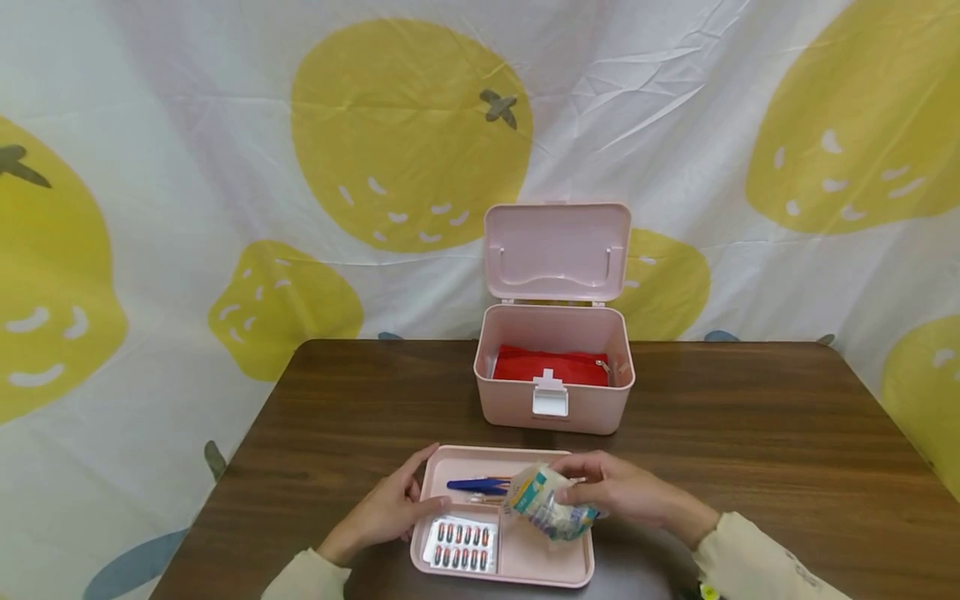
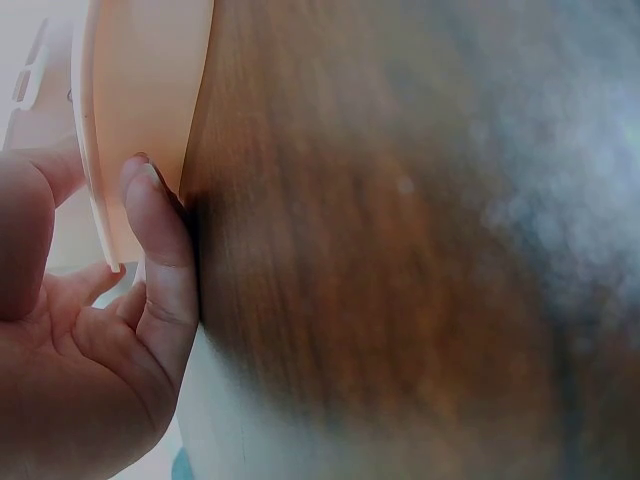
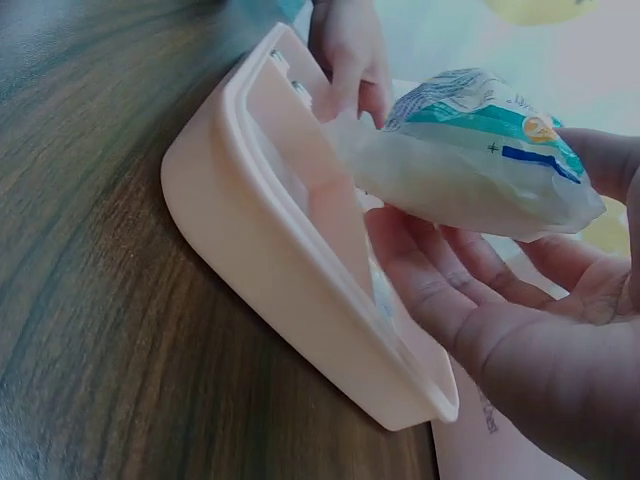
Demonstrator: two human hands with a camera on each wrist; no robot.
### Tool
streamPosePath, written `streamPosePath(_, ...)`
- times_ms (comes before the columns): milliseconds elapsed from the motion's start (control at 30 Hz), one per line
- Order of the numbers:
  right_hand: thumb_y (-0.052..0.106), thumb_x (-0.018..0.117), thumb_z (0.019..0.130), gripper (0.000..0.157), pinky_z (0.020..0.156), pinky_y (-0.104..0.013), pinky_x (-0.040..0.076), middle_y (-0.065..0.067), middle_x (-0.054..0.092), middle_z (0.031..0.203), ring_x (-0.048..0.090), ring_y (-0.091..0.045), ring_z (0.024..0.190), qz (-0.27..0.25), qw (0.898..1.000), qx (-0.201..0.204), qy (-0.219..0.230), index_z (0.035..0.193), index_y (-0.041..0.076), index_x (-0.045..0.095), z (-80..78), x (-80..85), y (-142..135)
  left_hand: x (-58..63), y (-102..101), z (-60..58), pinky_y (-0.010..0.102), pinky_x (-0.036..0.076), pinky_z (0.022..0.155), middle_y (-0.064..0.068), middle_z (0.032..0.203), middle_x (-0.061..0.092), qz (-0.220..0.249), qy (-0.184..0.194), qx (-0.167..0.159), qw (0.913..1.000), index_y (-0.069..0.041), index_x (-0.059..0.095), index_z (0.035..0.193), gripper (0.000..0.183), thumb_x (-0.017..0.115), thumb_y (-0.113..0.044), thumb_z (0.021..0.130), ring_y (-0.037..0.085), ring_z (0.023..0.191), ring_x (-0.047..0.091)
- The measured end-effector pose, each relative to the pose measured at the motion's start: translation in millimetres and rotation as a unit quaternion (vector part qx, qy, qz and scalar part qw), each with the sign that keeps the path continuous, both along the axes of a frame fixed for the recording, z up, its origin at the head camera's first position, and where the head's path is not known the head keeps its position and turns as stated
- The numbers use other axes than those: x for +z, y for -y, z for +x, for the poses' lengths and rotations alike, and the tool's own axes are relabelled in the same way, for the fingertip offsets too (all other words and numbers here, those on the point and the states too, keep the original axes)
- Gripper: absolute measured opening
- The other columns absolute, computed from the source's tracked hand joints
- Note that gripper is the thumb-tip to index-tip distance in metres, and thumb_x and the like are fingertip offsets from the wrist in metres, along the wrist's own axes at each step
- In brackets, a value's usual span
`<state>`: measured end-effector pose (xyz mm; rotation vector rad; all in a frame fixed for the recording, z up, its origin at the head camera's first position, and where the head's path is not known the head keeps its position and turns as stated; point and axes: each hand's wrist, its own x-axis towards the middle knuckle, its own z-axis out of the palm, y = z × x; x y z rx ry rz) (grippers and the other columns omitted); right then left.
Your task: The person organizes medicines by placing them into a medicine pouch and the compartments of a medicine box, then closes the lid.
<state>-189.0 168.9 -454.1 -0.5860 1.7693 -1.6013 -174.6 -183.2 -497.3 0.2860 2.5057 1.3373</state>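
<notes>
In the head view a pink divided tray (image 1: 540, 575) lies at the table's front. My left hand (image 1: 386, 507) grips its left end, thumb over the rim and fingers against the outer wall. My right hand (image 1: 626, 492) holds a crumpled clear plastic packet (image 1: 551, 504) with teal and white print between thumb and fingers, over the tray's right side. The right wrist view shows the packet (image 3: 480, 160) above the tray rim. Blue tweezers (image 1: 476, 484) lie in the tray's far compartment, partly hidden by the packet. A blister pack of red-and-black capsules (image 1: 462, 544) fills the near left compartment.
Behind the tray stands a pink box (image 1: 555, 408) with its lid (image 1: 558, 250) raised and a white latch in front. Inside it lies a red zippered pouch (image 1: 551, 367). A lemon-print cloth (image 1: 420, 125) hangs behind the brown table (image 1: 360, 400).
</notes>
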Motion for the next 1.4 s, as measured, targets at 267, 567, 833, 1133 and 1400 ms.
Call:
streamPosePath(267,0.014,0.066,0.094,0.025,0.083,-0.027,0.053,-0.009,0.064,0.112,0.06,-0.02,0.1,0.064,0.993,0.039,-0.088,0.118,0.007,0.066,2.3,-1.6,11.2,-0.2,-0.3,0.4,0.025,0.045,0.043,0.003,0.073,0.049,0.003,-0.002,-0.001,1.0,-0.022,0.033,0.155,0.08,0.076,-0.034,0.088,0.013,0.05,0.052)
streamPosePath(567,0.016,0.068,0.092,0.017,0.076,-0.022,0.05,0.009,0.065,0.092,0.059,-0.004,0.082,0.132,0.967,0.108,-0.187,0.109,0.015,0.068,8.6,4.7,21.0,0.3,-0.2,0.8,0.025,0.046,0.043,0.002,0.072,0.049,0.003,-0.002,-0.001,1.0,-0.022,0.033,0.154,0.08,0.076,-0.034,0.088,0.013,0.05,0.052)
streamPosePath(833,0.013,0.068,0.092,0.015,0.056,-0.018,0.039,0.014,0.051,0.069,0.045,0.002,0.061,0.194,0.937,0.08,-0.28,0.106,0.017,0.062,16.7,9.4,30.0,-1.5,-0.4,0.4,0.025,0.045,0.043,0.003,0.072,0.05,0.003,0.0,-0.002,1.0,-0.023,0.033,0.154,0.081,0.076,-0.035,0.087,0.013,0.051,0.052)
streamPosePath(1133,0.019,0.071,0.091,0.013,0.066,-0.018,0.046,0.007,0.06,0.087,0.051,-0.003,0.078,0.191,0.846,-0.012,-0.498,0.1,0.01,0.071,24.1,1.4,33.7,-0.5,0.1,-0.4,0.026,0.046,0.043,0.003,0.073,0.05,-0.003,0.004,0.004,1.0,-0.024,0.034,0.154,0.08,0.076,-0.035,0.087,0.013,0.05,0.053)
streamPosePath(1400,0.036,0.08,0.083,0.029,0.065,-0.018,0.044,0.009,0.057,0.083,0.047,-0.001,0.078,0.219,0.82,0.005,-0.528,0.095,0.011,0.074,21.5,0.2,30.0,-1.1,-0.2,-0.5,0.027,0.046,0.043,0.003,0.073,0.05,-0.002,0.003,0.003,1.0,-0.023,0.033,0.154,0.081,0.076,-0.035,0.087,0.013,0.05,0.053)
